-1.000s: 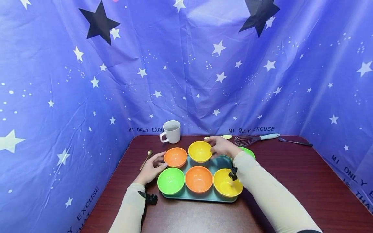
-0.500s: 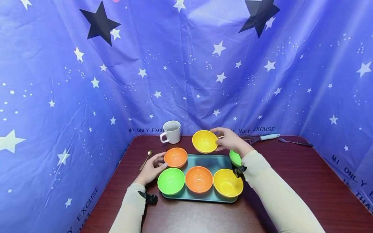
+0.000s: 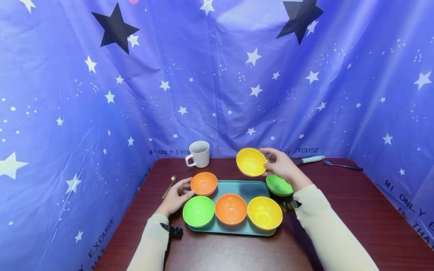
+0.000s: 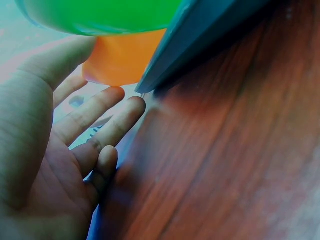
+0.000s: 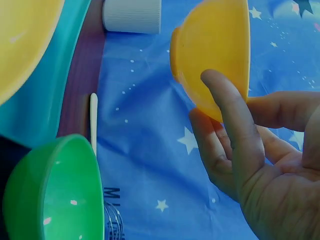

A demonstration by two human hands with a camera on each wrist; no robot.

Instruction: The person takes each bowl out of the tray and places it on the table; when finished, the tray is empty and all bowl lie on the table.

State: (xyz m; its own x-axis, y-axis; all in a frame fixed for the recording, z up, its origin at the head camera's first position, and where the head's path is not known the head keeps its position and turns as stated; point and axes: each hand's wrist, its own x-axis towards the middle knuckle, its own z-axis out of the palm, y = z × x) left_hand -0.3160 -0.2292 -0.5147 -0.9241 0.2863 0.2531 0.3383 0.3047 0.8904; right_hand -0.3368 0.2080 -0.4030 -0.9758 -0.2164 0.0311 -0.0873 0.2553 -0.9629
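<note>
In the head view my right hand (image 3: 283,165) pinches the rim of a yellow bowl (image 3: 251,162), raised above the tray's back edge. The right wrist view shows this yellow bowl (image 5: 212,50) on its side, thumb and fingers at its lower end. My left hand (image 3: 176,196) rests by the left side of an orange bowl (image 3: 204,183), fingers loosely bent. In the left wrist view the fingertips of this left hand (image 4: 65,145) lie close under the orange bowl (image 4: 120,60). A front row of green (image 3: 198,211), orange (image 3: 231,209) and yellow (image 3: 265,213) bowls stands on the teal tray (image 3: 234,229).
A green bowl (image 3: 278,185) stands tilted at the tray's right end. Behind are a white mug (image 3: 199,153), a whisk (image 3: 311,159) and a dark-handled utensil (image 3: 344,165). A small gold spoon (image 3: 170,186) lies left. A starry curtain (image 3: 217,75) encloses the table.
My right hand has lifted the yellow bowl from the tray's back row and carried it up and right, tilting it. The left hand has stayed beside the orange bowl.
</note>
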